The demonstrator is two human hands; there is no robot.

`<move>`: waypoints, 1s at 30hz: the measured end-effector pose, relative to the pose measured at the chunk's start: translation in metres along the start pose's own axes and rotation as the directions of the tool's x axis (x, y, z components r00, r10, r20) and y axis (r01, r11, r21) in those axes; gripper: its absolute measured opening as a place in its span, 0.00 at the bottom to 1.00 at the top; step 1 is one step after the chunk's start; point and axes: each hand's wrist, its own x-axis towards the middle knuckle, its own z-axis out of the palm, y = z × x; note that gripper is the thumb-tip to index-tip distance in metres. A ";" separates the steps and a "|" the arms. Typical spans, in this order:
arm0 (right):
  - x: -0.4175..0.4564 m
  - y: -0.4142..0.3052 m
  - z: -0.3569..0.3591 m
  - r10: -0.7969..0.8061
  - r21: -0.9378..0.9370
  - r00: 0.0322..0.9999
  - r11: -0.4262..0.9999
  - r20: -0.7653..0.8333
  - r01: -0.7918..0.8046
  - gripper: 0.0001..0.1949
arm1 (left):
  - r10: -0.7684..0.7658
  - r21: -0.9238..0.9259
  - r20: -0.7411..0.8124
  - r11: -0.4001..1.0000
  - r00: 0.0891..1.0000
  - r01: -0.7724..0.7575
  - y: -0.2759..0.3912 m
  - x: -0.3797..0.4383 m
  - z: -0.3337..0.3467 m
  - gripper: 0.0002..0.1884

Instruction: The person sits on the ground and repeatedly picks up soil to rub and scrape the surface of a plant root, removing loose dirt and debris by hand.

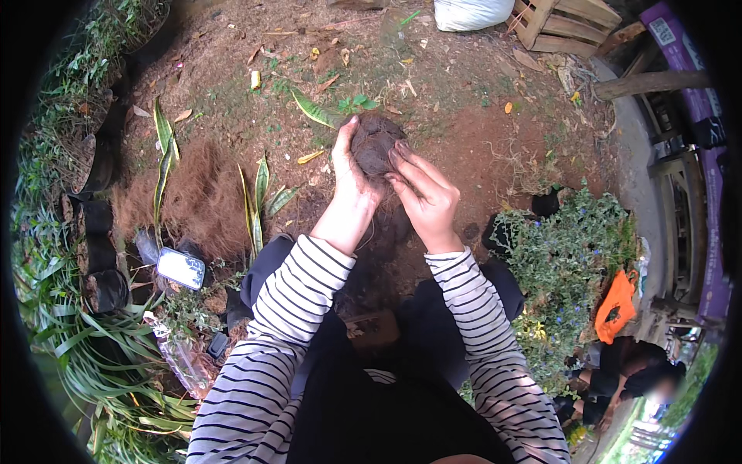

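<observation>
My left hand [355, 174] cups a round ball wrapped in dark brown fibre [374, 145] from its left side and from below. A variegated snake plant leaf [313, 108] extends up and left from behind the ball; where it joins is hidden. At the ball's right side are the bent fingers of my right hand [426, 188], their soil-darkened tips pressed on the fibre. A thin strand hangs below near my left wrist. Left of my hands lies a loose heap of reddish-brown fibre [200, 197], with more snake plant leaves [261, 185] standing beside it.
A phone [181, 268] and a clear plastic bottle [182, 362] lie at left among potted plants. Blue-flowered plants [556, 255] and an orange bag [615, 307] are at right, near another person [626, 371]. A white sack [472, 13] and a wooden crate [571, 26] stand ahead.
</observation>
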 end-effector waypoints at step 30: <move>0.027 -0.015 -0.018 -0.213 -0.229 0.964 0.942 0.162 0.247 0.13 | -0.229 0.284 0.008 0.934 0.973 0.218 0.037 -0.020 0.015 0.12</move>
